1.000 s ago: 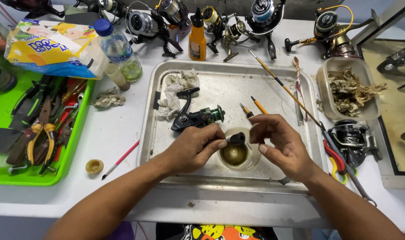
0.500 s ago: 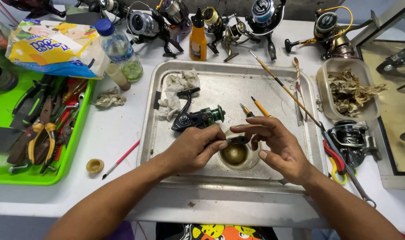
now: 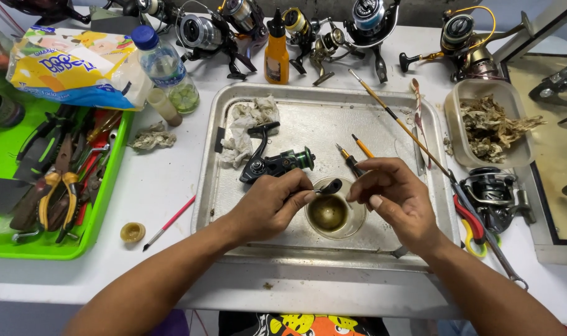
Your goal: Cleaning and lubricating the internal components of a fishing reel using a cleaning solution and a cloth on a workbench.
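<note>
One green tray of pliers (image 3: 47, 186) is lying far left of the left hand (image 3: 268, 208). A small dark part (image 3: 329, 186) is being pinched by that hand's closed fingers above one glass bowl (image 3: 333, 214); one black reel (image 3: 274, 163) is resting just behind. The right hand (image 3: 398, 196), half curled, is being held apart from the part, having released it since earlier. Open tray floor (image 3: 333, 124) is left beyond both hands.

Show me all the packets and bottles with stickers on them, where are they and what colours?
Soft packet: far left, above the green tray; yellow, white and blue, crinkly.
Water bottle: right of the packet; clear, blue cap.
Squeeze bottle: behind the metal tray; orange, black nozzle.
</note>
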